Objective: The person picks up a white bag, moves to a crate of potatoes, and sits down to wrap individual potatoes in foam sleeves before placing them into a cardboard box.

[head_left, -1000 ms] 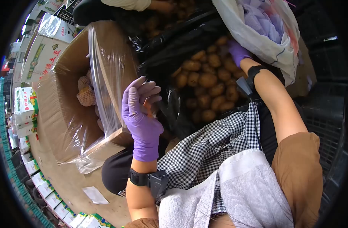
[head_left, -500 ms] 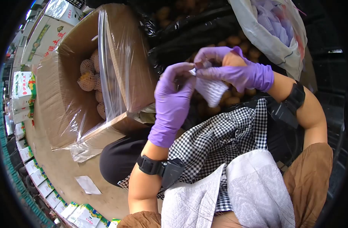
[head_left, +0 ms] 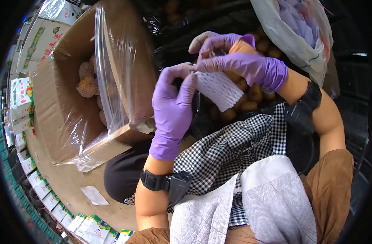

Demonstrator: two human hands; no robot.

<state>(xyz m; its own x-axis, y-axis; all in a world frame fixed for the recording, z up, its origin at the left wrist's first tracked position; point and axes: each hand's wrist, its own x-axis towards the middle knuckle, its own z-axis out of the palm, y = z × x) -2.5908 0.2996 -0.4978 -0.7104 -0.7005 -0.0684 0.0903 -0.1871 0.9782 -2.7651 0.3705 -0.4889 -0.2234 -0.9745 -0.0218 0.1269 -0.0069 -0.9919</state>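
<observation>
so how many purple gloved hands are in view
2. The left hand pinches the edge of the white foam net; the right hand grips its top, above the fruit pile. No other person's hand shows.

One head-worn view — steeply down, close over both hands (head_left: pixel 218 81).

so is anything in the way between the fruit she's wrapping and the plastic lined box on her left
Nothing solid visible. Both hands, left hand and right hand, hold the white foam net around the brown fruit just right of the cardboard box. Only the box's near wall and its upstanding clear plastic liner lie between, so the fruit would go over that edge.
</observation>
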